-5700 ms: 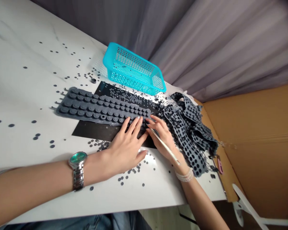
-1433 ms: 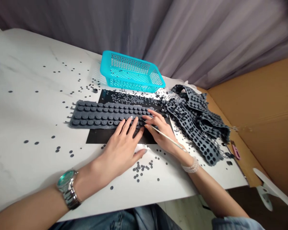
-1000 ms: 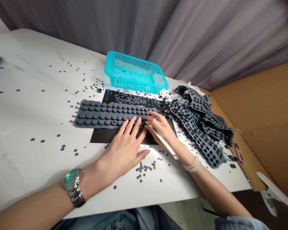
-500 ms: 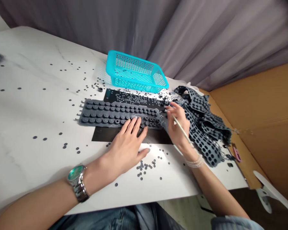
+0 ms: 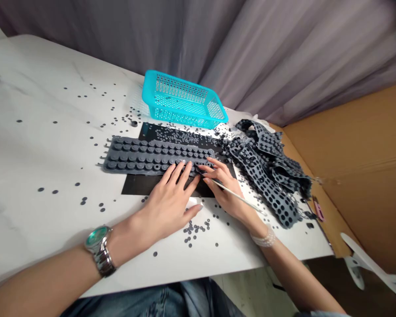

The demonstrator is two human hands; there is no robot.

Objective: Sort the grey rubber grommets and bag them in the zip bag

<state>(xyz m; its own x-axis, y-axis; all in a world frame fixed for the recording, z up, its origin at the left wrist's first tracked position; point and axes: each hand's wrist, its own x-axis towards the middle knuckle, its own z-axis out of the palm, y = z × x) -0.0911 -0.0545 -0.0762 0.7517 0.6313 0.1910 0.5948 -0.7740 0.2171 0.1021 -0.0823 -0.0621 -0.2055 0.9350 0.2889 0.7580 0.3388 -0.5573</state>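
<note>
A grey rubber-like sheet (image 5: 141,154) with rows of raised round knobs lies across a black mat (image 5: 137,185). My left hand (image 5: 168,198) rests palm down, fingers stretched and spread, with its fingertips on the sheet's near edge. My right hand (image 5: 229,189) pinches a thin, pale stick-like tool (image 5: 237,197) against the sheet's right part, close beside the left fingers. The tool's working tip is hidden by the fingers. Many small dark discs (image 5: 194,229) are scattered on the mat and around it.
A turquoise perforated basket (image 5: 188,112) stands behind the mat. At right lies a crumpled heap of grey sheets with round holes (image 5: 273,189). A pink-handled cutter (image 5: 318,209) sits near the cardboard (image 5: 359,163) at the table's right edge. Grey curtains hang behind.
My right hand has moved left and toward me with the tool, from beyond the sheet's right end onto the sheet. My left hand stays on the sheet; the whole view has shifted slightly.
</note>
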